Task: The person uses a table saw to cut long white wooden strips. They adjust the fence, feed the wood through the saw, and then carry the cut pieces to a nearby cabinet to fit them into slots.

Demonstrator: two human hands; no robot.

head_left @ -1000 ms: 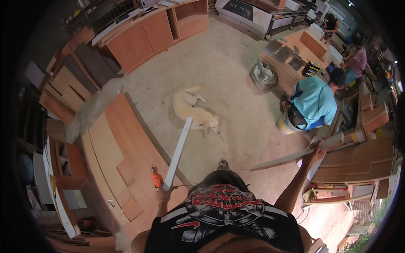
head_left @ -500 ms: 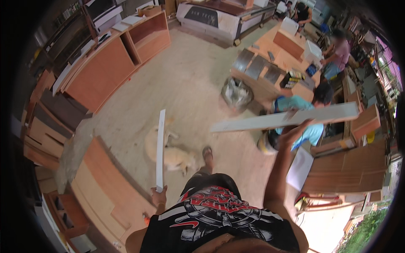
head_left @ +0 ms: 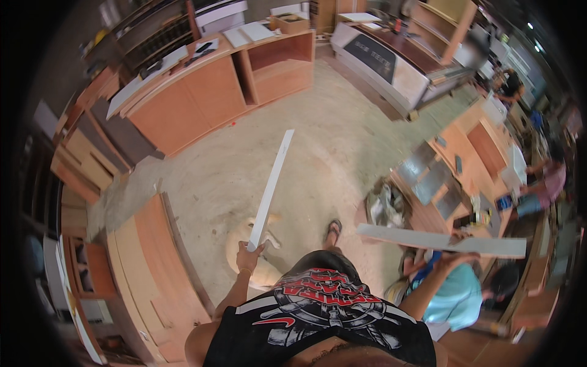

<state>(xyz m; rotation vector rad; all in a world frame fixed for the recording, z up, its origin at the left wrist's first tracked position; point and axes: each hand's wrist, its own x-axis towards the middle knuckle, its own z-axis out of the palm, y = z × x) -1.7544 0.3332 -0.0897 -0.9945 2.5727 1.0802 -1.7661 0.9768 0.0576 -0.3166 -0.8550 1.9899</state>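
My left hand [head_left: 248, 255] is closed round the near end of a long, narrow white strip [head_left: 271, 189], which slants up and away over the floor. At the right, my right hand [head_left: 455, 261] grips a wider grey-white board [head_left: 428, 237] near its middle, from below. That board lies almost level, its left end over the floor and its right end past a crouching person in a light blue shirt [head_left: 455, 296]. A pale dog [head_left: 241, 244] lies on the floor beneath my left hand, partly hidden by it and the strip.
Wooden cabinets [head_left: 183, 104] stand at the far left, with a large machine table [head_left: 382, 67] behind. A workbench [head_left: 455, 140] with panels runs along the right, a plastic sack [head_left: 386, 205] beside it. Curved wooden panels [head_left: 147, 263] lie at my left. Other people work at the far right.
My view has swung to the right's opposite, leftward, so the bench and people sit farther right. My left hand has risen forward with the strip, now tilted right; the right-hand board sits lower.
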